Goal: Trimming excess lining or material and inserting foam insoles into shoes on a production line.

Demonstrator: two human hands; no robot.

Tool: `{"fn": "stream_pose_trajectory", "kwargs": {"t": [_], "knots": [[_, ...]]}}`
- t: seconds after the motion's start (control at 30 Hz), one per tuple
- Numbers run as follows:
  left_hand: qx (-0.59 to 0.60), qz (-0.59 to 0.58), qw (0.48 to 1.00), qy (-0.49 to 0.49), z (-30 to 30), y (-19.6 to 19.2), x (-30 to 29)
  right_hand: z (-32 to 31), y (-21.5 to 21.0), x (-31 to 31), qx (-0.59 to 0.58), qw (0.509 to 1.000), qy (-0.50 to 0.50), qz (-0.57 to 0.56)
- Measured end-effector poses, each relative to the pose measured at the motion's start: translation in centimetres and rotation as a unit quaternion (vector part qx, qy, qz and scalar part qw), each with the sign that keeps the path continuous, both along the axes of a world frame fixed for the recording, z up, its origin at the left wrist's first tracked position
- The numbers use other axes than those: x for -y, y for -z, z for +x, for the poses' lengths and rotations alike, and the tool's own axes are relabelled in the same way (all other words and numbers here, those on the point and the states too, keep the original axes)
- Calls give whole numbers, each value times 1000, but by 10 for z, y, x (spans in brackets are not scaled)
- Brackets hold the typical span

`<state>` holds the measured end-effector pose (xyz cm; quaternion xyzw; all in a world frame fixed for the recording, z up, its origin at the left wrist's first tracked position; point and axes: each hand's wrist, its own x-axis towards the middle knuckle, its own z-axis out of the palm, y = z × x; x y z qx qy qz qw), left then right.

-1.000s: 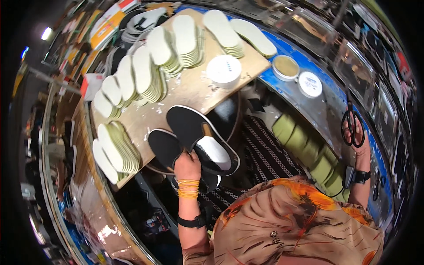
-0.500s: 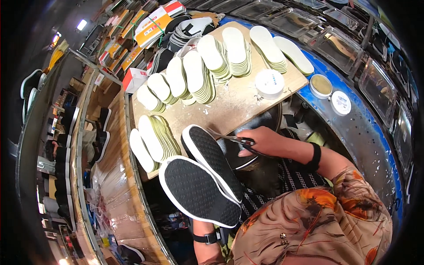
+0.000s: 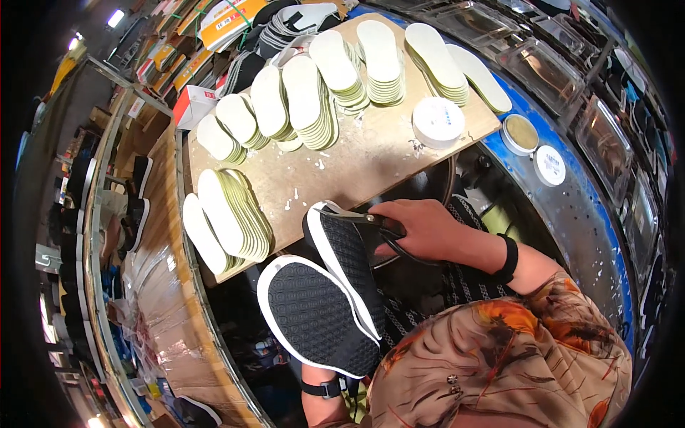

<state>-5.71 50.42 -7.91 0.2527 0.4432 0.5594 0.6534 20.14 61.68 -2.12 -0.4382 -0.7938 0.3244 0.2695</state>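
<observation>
A pair of shoes with black textured soles and white sidewalls is held up soles toward me: one shoe (image 3: 314, 314) at the left and lower, the other (image 3: 346, 257) beside it at the right. My left hand is hidden behind them; only its strapped wrist (image 3: 325, 386) shows, and the pair rests on that hand. In my right hand (image 3: 422, 227) are scissors (image 3: 365, 218) with dark handles, fingers closed round the grips. The blades lie against the white edge near the right shoe's toe; whether they cut anything I cannot make out.
Stacks of white and pale-green insoles (image 3: 230, 214) line the board (image 3: 357, 167). A round white tub (image 3: 438, 121) stands on it. An open tub (image 3: 520, 134) and a white lid (image 3: 549, 165) sit on the blue bench. Boxes (image 3: 228, 25) are piled behind; clear trays (image 3: 549, 75) line the right.
The scissors have moved left and their blades now meet the right shoe's toe edge. The shoes have tilted a little and spread apart at the toes. The view has shifted slightly.
</observation>
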Motion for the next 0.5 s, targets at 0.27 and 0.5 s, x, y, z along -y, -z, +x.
{"fn": "stream_pose_trajectory", "kwargs": {"t": [0.27, 0.5], "knots": [[-9, 0, 1000, 25, 11, -1, -15, -4, 4, -6, 20, 998, 30, -48], [-32, 13, 998, 60, 24, 0, -27, 18, -21, 24, -109, 993, -46, -31]]}}
